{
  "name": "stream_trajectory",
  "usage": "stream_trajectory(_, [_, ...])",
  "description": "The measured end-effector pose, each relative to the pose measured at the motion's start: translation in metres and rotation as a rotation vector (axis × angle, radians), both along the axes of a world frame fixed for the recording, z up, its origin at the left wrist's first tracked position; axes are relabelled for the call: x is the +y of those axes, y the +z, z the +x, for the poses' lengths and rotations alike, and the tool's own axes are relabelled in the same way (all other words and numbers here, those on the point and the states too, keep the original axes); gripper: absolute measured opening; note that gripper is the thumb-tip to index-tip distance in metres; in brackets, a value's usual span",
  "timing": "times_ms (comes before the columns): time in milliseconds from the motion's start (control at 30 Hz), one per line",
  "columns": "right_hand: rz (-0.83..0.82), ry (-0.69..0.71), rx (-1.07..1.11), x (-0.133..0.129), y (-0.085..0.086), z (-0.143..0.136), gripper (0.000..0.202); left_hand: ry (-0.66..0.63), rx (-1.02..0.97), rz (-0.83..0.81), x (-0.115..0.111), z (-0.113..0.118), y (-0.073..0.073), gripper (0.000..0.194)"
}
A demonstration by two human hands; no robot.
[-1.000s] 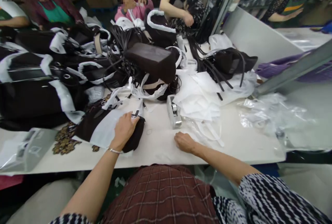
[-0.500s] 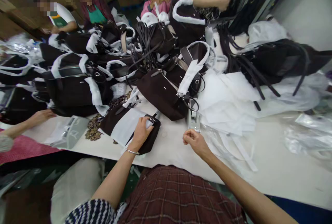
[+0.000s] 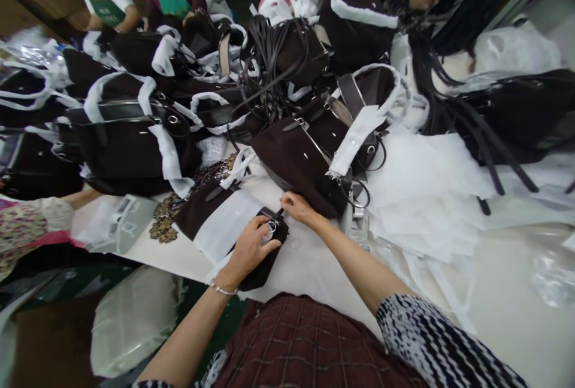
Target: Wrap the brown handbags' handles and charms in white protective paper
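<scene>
A dark brown handbag (image 3: 194,215) lies on its side at the table's front edge, a white sheet (image 3: 230,225) wrapped over its middle. My left hand (image 3: 250,250) is closed over the bag's near end, thumb and fingers around a metal ring there. Just beyond it, my right hand (image 3: 297,206) is pinched at the tip of a short dark strap tab on that end. Whatever is between those fingertips is too small to make out. Behind my right hand stands a larger brown handbag (image 3: 296,157), its handle wrapped in white.
A grey tape dispenser (image 3: 358,229) stands right of my right forearm. White sheets (image 3: 417,190) are piled farther right. Several brown handbags (image 3: 121,154) crowd the table's far side. Bronze-coloured chains (image 3: 164,220) lie left. A co-worker's sleeve (image 3: 56,215) reaches in from the left; other people stand opposite.
My right hand has moved left from beside the tape dispenser to the bag's end. My left hand stays on the bag. The co-worker's arm at left has reached farther in. The view has shifted.
</scene>
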State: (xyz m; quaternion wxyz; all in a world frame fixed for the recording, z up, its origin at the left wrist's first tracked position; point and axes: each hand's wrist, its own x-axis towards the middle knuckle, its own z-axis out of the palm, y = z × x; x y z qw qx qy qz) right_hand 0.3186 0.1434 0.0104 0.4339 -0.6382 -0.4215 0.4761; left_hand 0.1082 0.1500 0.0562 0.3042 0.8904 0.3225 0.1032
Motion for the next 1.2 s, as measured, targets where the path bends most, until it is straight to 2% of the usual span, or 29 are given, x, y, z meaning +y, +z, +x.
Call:
stream_trajectory(100, [-0.061,0.034,0.041,0.003,-0.018,0.007,0.013,0.079,0.091,0.068,-0.001,-0.006,-0.001,0.015])
stream_trajectory(200, [-0.112,0.061,0.105,0.005,-0.028,0.013,0.010,0.079,0.205,0.120,0.001,-0.008,0.001,0.005])
stream_trajectory(267, [-0.144,0.068,0.131,0.008,-0.031,0.015,0.009,0.071,0.296,0.170,0.003,-0.010,0.003,0.019])
stream_trajectory(333, [-0.164,0.058,0.128,0.011,-0.032,0.015,0.008,0.091,0.346,0.212,0.005,-0.016,0.004,0.024])
stream_trajectory(433, [-0.118,0.004,0.072,0.007,-0.021,0.004,0.006,0.063,0.250,0.150,0.012,-0.029,0.001,0.023])
stream_trajectory(600, [0.109,-0.204,-0.183,-0.026,0.024,-0.043,0.004,-0.049,-0.075,-0.097,0.027,-0.051,-0.006,0.022])
stream_trajectory(700, [0.062,-0.269,-0.165,-0.050,0.044,-0.078,0.008,-0.099,-0.109,-0.171,0.034,-0.057,-0.004,0.014])
stream_trajectory(800, [-0.040,-0.340,-0.054,-0.064,0.046,-0.107,0.010,-0.141,-0.094,-0.226,0.041,-0.058,-0.002,0.005])
stream_trajectory(933, [-0.104,-0.409,0.032,-0.067,0.041,-0.131,0.010,-0.134,-0.054,-0.258,0.048,-0.055,-0.006,0.013])
stream_trajectory(1000, [-0.142,-0.445,0.059,-0.065,0.040,-0.139,0.010,-0.117,-0.028,-0.216,0.048,-0.053,-0.008,0.011])
stream_trajectory(1200, [-0.286,-0.520,0.065,-0.063,0.036,-0.153,0.013,-0.177,0.074,-0.062,0.041,-0.049,-0.010,0.011])
